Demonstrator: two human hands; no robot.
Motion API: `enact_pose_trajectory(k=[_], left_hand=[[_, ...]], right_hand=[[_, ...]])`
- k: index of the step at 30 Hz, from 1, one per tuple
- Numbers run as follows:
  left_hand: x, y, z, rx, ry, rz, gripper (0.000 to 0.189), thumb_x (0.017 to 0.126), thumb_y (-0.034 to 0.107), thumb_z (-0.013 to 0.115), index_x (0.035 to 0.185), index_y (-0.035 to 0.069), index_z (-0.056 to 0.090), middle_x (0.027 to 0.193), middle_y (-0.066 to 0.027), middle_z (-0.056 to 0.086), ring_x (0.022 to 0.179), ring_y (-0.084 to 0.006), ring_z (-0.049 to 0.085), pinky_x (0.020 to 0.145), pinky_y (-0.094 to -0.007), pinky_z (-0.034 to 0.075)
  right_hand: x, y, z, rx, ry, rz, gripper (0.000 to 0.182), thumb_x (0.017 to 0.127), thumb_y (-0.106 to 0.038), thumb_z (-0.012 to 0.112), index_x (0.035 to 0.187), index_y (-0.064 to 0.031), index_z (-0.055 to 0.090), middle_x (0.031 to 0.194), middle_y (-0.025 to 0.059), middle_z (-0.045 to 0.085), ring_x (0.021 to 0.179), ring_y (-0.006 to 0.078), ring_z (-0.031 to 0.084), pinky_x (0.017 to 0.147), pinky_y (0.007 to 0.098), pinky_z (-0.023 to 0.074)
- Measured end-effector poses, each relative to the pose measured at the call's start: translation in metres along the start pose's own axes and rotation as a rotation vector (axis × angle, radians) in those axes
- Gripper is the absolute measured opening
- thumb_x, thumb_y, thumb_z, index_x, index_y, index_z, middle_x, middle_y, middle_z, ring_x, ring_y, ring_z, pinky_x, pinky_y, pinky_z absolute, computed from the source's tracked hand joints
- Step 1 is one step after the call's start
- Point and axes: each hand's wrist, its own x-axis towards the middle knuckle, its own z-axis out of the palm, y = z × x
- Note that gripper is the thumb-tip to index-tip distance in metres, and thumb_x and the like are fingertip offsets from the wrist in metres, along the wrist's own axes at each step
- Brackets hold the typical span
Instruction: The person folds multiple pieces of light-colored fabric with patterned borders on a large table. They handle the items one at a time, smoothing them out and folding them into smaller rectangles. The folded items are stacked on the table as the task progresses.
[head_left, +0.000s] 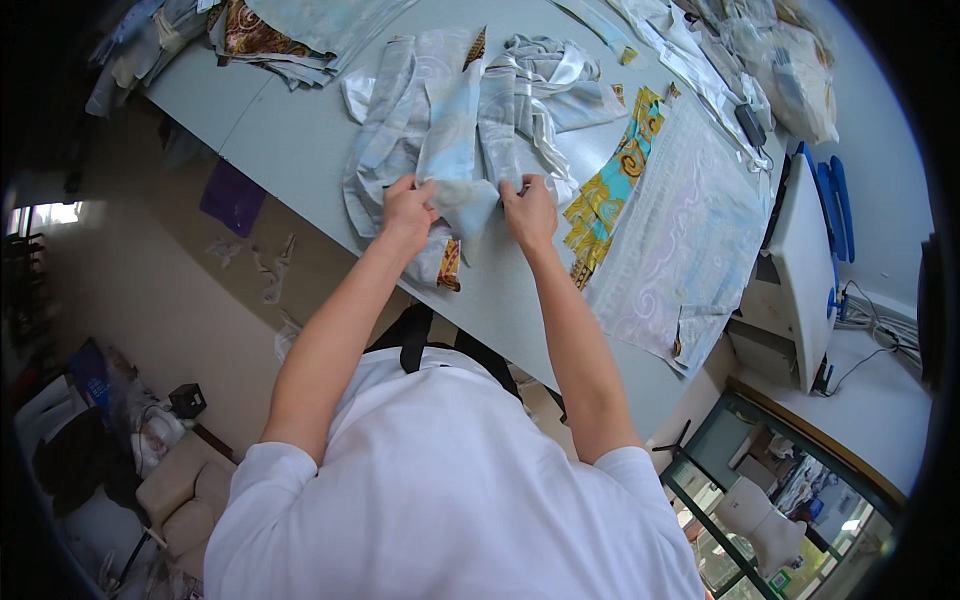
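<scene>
Between my hands a pale blue-grey piece of fabric (469, 206) is stretched, blurred and partly folded over. My left hand (409, 214) grips its left side, the thumb lying on top. At the right, my right hand (531, 214) pinches cloth between thumb and fingers; which layer it holds is partly hidden. Beneath and beyond them, several long pale fabric strips (375, 161) lie in loose folds. One strip end showing a red-and-gold patterned face (449, 266) rests near the table edge. A bunched heap of pale cloth (544, 60) sits farther back.
Turquoise-and-gold printed fabric strips (619, 176) and a large pale patterned panel (675, 232) lie to the right on the grey table (300, 150). A fabric stack (270, 45) is at the far left, plastic-wrapped bundles (795, 82) at the far right. Scraps (274, 266) litter the floor.
</scene>
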Motion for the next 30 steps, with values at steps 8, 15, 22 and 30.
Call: enact_pose_trajectory(k=[8,15,22,30], left_hand=[[-0.005,0.021,-0.032,0.089,0.102,0.189,0.016,0.094,0.001,0.051,0.098,-0.001,0.066,0.086,-0.003,0.066,0.074,-0.013,0.059,0.069,-0.03,0.049],[-0.037,-0.01,0.027,1.18,-0.493,0.596,0.026,0.083,0.012,0.064,0.106,0.0,0.064,0.092,-0.016,0.065,0.083,-0.0273,0.063,0.076,-0.037,0.049],[-0.001,0.067,-0.05,1.759,0.664,0.837,0.04,0.077,0.021,0.069,0.111,0.003,0.057,0.113,-0.0165,0.054,0.108,-0.0354,0.054,0.088,-0.0475,0.043],[0.012,0.082,-0.13,0.403,0.33,0.3,0.016,0.076,0.011,0.069,0.085,0.002,0.058,0.081,-0.0023,0.06,0.07,-0.015,0.053,0.065,-0.0318,0.045]], right_hand=[[-0.029,0.02,-0.003,0.19,0.049,0.012,0.042,0.086,-0.034,0.065,0.112,-0.0022,0.062,0.092,0.0107,0.069,0.074,0.0242,0.066,0.071,0.037,0.0511],[-0.039,-0.007,-0.013,0.797,-0.353,0.297,0.047,0.082,-0.04,0.072,0.099,0.0021,0.061,0.086,0.0125,0.066,0.075,0.0146,0.059,0.072,0.0325,0.0492],[-0.052,0.017,0.011,0.502,-0.098,0.151,0.023,0.079,-0.018,0.07,0.083,0.004,0.064,0.07,0.0021,0.06,0.067,0.011,0.053,0.063,0.029,0.0438],[-0.053,-0.038,-0.027,0.165,-0.009,-0.42,0.027,0.079,-0.011,0.069,0.104,-0.002,0.063,0.098,0.0134,0.066,0.083,0.0283,0.064,0.076,0.0381,0.0507]])
